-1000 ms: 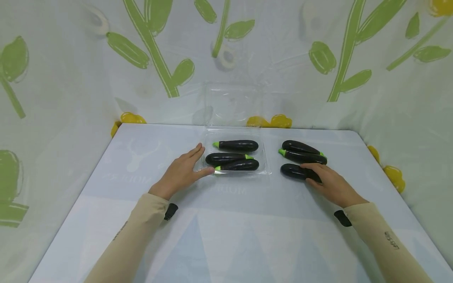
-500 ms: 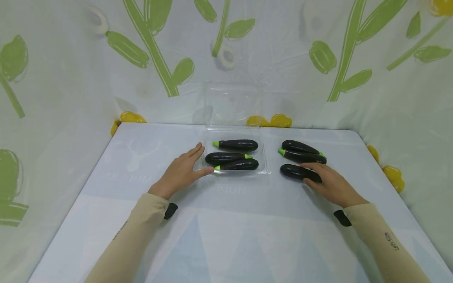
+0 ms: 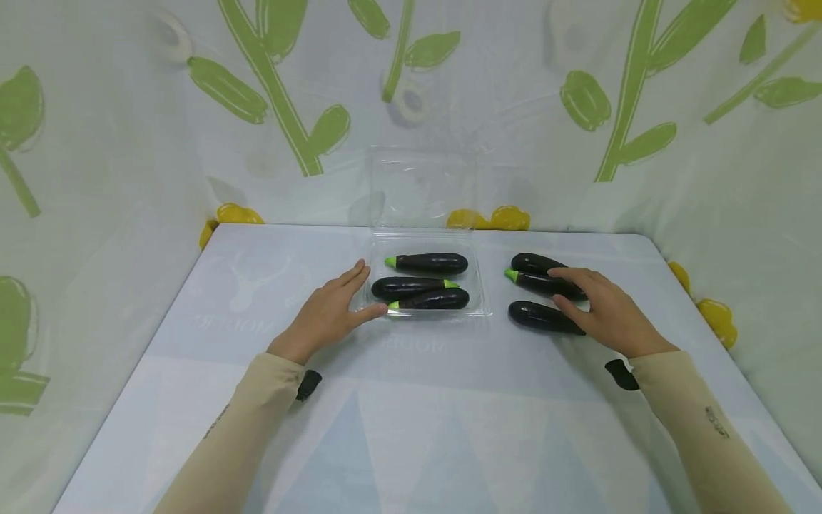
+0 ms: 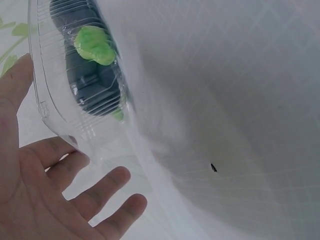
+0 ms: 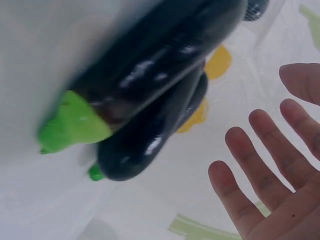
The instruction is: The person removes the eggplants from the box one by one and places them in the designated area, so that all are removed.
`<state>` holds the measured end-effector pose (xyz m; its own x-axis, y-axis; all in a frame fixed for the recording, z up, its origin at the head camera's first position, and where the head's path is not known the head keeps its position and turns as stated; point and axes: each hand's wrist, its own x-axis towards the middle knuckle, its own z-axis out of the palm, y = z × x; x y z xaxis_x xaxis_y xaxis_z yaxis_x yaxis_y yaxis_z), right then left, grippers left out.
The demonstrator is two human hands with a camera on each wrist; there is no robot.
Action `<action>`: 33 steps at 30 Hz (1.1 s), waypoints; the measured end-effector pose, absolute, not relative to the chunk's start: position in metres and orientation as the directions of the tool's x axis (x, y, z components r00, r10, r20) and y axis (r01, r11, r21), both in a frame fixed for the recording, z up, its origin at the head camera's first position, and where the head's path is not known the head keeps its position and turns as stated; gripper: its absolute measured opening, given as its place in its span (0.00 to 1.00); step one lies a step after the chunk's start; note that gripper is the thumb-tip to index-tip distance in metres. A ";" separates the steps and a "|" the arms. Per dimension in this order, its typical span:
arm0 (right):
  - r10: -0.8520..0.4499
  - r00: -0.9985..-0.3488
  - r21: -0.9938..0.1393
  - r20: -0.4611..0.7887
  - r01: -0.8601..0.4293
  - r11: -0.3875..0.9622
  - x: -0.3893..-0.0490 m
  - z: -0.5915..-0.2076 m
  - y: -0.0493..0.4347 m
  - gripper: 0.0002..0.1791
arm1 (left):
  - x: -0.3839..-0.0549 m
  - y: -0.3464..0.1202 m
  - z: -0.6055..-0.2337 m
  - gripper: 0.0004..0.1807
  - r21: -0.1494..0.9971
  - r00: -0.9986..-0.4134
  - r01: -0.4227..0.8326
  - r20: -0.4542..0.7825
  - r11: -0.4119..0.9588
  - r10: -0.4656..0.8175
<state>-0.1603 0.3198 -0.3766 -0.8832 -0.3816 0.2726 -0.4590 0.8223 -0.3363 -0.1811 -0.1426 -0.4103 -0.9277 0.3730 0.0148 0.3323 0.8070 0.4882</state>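
My left hand (image 3: 324, 318) rests at the left side of a clear plastic clamshell box (image 3: 483, 285), fingers spread and thumb by its front edge. Inside the box lie three eggplants, among them a back one (image 3: 433, 263) and a front one (image 3: 439, 298). Over the loose eggplants on the right, my right hand (image 3: 606, 310) hovers with extended fingers and holds nothing. The nearest eggplant (image 3: 539, 315) lies apart in front; the middle eggplant (image 3: 539, 283) and the far eggplant (image 3: 533, 262) lie together, partly covered by the fingers. The right wrist view shows that hand's fingers (image 5: 270, 172) straight, apart from the eggplants.
The box's transparent lid (image 3: 420, 187) stands raised at the back, close to the patterned curtain (image 3: 501, 86). The white table (image 3: 411, 428) has a printed surface, and its far edge meets the curtain.
My right hand has left the nearest eggplant and moved back over the middle and far ones. That nearest eggplant stays on the table. The left hand has not visibly moved.
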 end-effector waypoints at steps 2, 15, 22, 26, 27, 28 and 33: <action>-0.383 -0.881 -0.330 0.277 -0.461 0.824 -0.162 -0.374 0.316 0.27 | -0.181 -0.142 -0.411 0.53 0.486 -0.927 0.334 0.016 0.808 0.374; -0.452 -0.854 -0.354 0.257 -0.519 0.778 -0.180 -0.355 0.262 0.26 | -0.181 -0.143 -0.411 0.52 0.479 -0.928 0.334 0.015 0.812 0.373; -0.519 -0.813 -0.331 0.263 -0.581 0.743 -0.197 -0.355 0.236 0.28 | -0.181 -0.142 -0.409 0.52 0.462 -0.929 0.333 0.011 0.822 0.371; -0.543 -0.807 -0.316 0.232 -0.591 0.742 -0.206 -0.352 0.221 0.28 | -0.181 -0.143 -0.408 0.53 0.459 -0.928 0.340 0.023 0.821 0.372; -0.554 -0.802 -0.304 0.223 -0.597 0.742 -0.210 -0.352 0.217 0.28 | -0.182 -0.143 -0.408 0.53 0.458 -0.927 0.344 0.027 0.820 0.374; -0.563 -0.799 -0.298 0.213 -0.602 0.741 -0.213 -0.352 0.213 0.28 | -0.182 -0.143 -0.408 0.53 0.459 -0.927 0.345 0.030 0.819 0.374; -0.612 -0.772 -0.269 0.169 -0.634 0.725 -0.230 -0.353 0.195 0.30 | -0.181 -0.143 -0.409 0.53 0.468 -0.926 0.347 0.030 0.813 0.377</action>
<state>-0.2297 0.1946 -0.3531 -0.7725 -0.6120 0.1694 -0.6337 0.7252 -0.2692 -0.1813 -0.1431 -0.4093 -0.9255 0.3775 0.0299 0.3466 0.8127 0.4684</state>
